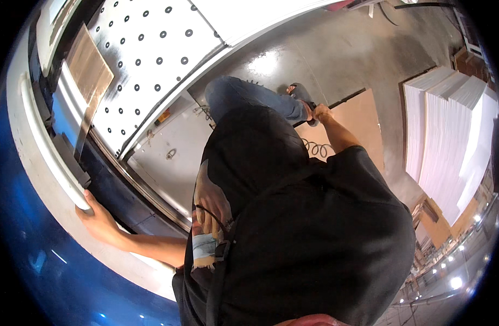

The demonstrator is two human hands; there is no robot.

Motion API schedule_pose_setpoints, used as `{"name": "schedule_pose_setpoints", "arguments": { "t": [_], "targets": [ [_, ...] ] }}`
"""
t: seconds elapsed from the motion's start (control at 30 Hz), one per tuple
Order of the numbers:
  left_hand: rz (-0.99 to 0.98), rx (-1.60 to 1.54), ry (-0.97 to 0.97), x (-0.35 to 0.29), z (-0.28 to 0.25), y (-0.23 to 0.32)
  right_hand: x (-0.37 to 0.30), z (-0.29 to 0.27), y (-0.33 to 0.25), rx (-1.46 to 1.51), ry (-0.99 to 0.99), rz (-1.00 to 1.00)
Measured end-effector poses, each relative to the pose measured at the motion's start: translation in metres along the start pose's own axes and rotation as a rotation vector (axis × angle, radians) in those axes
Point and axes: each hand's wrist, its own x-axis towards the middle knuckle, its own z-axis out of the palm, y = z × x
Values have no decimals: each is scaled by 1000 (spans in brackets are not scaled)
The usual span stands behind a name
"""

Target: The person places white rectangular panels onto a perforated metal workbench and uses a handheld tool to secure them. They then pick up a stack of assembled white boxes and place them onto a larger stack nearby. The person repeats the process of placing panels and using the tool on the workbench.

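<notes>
My left hand [102, 221] is closed round the lower end of a white rounded bar [43, 138] along the machine's edge. Its thumb and fingers lie against the bar's tip. On the other side of my body, my right hand [321, 113] is closed in front of my shoe [300, 93]. Something small and dark shows at its fingers, too hidden to name. A dark coiled hose [318, 149] hangs beside my right forearm; whether it joins what I hold cannot be seen.
A white machine bed [146, 49] with rows of black-ringed holes lies left of my legs. A clear brownish sheet [88, 68] sits on its far-left edge. Right of me are a tan board [363, 122] on the floor and a tall stack of white sheets [450, 130].
</notes>
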Motion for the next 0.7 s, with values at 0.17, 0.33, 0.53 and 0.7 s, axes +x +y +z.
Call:
{"name": "schedule_pose_setpoints", "arguments": {
  "t": [0.17,0.33,0.53,0.7],
  "targets": [
    [24,16,25,0,2,-1,-21,18,-16,-207,203,-97],
    [10,28,39,-3,2,0,7,44,-14,-140,408,-105],
    [10,67,53,1,8,-4,-7,31,-33,-26,361,-118],
    [-23,91,36,-8,0,1,0,9,-52,-120,100,-172]
  ]
}}
